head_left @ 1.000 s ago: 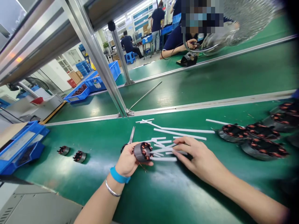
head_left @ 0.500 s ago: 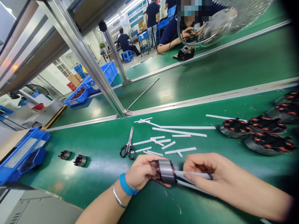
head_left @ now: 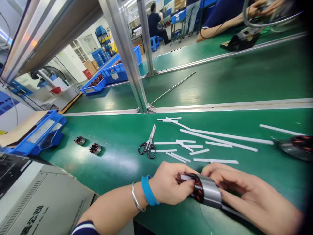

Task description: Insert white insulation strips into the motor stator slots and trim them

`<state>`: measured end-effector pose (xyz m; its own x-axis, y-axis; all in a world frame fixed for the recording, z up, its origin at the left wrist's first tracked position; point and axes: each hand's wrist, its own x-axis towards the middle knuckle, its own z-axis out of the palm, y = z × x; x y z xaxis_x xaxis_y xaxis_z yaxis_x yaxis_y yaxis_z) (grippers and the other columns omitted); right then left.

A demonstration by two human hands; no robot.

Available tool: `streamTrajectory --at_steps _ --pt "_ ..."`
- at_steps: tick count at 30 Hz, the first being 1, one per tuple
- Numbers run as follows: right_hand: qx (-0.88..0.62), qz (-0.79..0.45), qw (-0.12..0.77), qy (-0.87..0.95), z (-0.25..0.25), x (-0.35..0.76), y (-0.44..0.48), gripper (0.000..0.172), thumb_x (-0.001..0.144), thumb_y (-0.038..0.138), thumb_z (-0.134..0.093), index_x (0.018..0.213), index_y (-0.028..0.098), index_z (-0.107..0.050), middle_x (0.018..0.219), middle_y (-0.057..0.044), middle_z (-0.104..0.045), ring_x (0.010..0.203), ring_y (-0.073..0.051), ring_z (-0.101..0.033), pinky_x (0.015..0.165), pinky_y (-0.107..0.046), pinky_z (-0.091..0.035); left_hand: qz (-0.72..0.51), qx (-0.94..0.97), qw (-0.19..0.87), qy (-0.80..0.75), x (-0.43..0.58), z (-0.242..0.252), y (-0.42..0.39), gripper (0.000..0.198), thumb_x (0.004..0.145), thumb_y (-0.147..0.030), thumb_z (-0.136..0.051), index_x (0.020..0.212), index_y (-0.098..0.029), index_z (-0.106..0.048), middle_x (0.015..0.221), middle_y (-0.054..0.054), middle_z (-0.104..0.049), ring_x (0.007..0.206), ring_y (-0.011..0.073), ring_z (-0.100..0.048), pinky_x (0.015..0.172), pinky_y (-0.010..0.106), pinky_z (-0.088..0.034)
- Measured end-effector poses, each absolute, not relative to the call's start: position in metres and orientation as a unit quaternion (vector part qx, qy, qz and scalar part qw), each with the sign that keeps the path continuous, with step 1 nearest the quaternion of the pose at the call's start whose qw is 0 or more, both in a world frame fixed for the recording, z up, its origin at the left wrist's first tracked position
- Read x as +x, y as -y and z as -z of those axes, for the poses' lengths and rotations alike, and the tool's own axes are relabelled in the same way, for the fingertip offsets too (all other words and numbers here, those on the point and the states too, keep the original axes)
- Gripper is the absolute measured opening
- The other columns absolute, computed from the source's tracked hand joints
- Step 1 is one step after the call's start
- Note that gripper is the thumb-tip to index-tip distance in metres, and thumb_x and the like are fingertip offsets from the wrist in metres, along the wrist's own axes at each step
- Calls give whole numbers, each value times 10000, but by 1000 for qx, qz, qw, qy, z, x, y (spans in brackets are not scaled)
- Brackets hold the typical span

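A small motor stator [head_left: 207, 193], a grey metal ring with copper windings, is held low in the view between both hands. My left hand [head_left: 171, 183], with a blue wristband and a bangle, is closed on its left end. My right hand [head_left: 239, 189] wraps its right side, and a white strip pokes out below the stator. Several white paper strips [head_left: 215, 139] lie on the green belt [head_left: 117, 143] just beyond the hands. Black-handled scissors [head_left: 148, 147] rest shut to their left.
Two small stators [head_left: 90, 145] sit on the belt at the left, near a blue tray [head_left: 36, 132]. A larger stator [head_left: 297, 147] lies at the right edge. A slanted metal post [head_left: 127, 55] rises behind; blue bins [head_left: 110, 75] and other workers are beyond.
Both hands have drawn the stator nearer to me, away from the strips. My right hand, which earlier reached flat over the strips, is now closed against the stator. The view has swung left.
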<state>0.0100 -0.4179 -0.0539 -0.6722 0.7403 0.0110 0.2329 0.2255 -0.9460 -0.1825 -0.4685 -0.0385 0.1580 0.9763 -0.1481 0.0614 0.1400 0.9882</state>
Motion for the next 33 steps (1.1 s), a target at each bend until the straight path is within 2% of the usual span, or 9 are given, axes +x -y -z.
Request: streamTrajectory --at_steps 10,13,16,19,22,25,27,29,33 --pt "-345 -545 250 722 39 9 422 409 750 394 -637 502 210 -369 651 -32 -640 584 -162 -602 528 -252 -478 -401 417 683 -447 -180 40 470 287 571 -81 -599 843 -100 -687 664 17 -622 562 78 -570 546 185 -438" --pt "-351 -552 240 717 34 14 410 342 787 475 -608 586 217 -511 724 -51 -671 648 -178 -633 571 -271 -512 -422 406 683 -436 -183 32 467 305 542 -38 -627 833 -113 -675 718 22 -658 613 92 -611 606 200 -479" --pt "-390 -398 302 773 48 18 389 260 773 474 -611 820 222 -655 860 -77 -675 768 -216 -643 698 -356 -534 -438 403 673 -440 -189 22 462 244 573 -57 -693 809 -117 -681 753 42 -687 681 119 -649 667 224 -508" --pt "-400 -289 325 807 65 15 375 142 712 364 -623 690 228 -656 851 -77 -648 775 -231 -619 719 -401 -507 -434 387 680 -447 -194 18 457 220 589 -174 -788 768 -110 -677 719 47 -682 640 132 -649 611 234 -528" --pt "-393 -310 337 797 65 12 375 163 692 324 -618 571 219 -587 812 -67 -647 786 -225 -612 727 -382 -496 -415 337 716 -448 -197 22 454 380 550 -231 -852 851 -124 -647 702 27 -670 552 136 -636 482 241 -537" --pt "-379 -374 340 775 47 18 383 219 777 387 -580 650 210 -582 727 -42 -631 678 -173 -597 637 -308 -503 -412 317 732 -440 -195 32 452 490 545 -217 -860 967 -156 -618 732 26 -689 541 164 -662 429 253 -552" --pt "-357 -482 298 743 33 24 391 263 801 437 -592 689 200 -590 635 -8 -584 564 -134 -539 521 -251 -455 -418 322 727 -439 -193 37 451 458 571 -233 -841 967 -146 -628 700 26 -687 494 159 -656 408 235 -544" --pt "-332 -573 245 708 22 27 397 291 769 463 -649 680 191 -594 597 11 -548 523 -112 -482 481 -228 -406 -416 327 722 -444 -191 40 451 409 595 -230 -815 957 -129 -651 702 36 -690 493 158 -662 422 225 -550" --pt "-334 -557 258 715 14 19 408 289 769 461 -638 658 194 -644 681 -19 -596 577 -124 -518 531 -245 -423 -391 332 744 -428 -188 37 455 395 637 -223 -756 1011 -122 -679 757 63 -712 572 177 -697 501 242 -578"
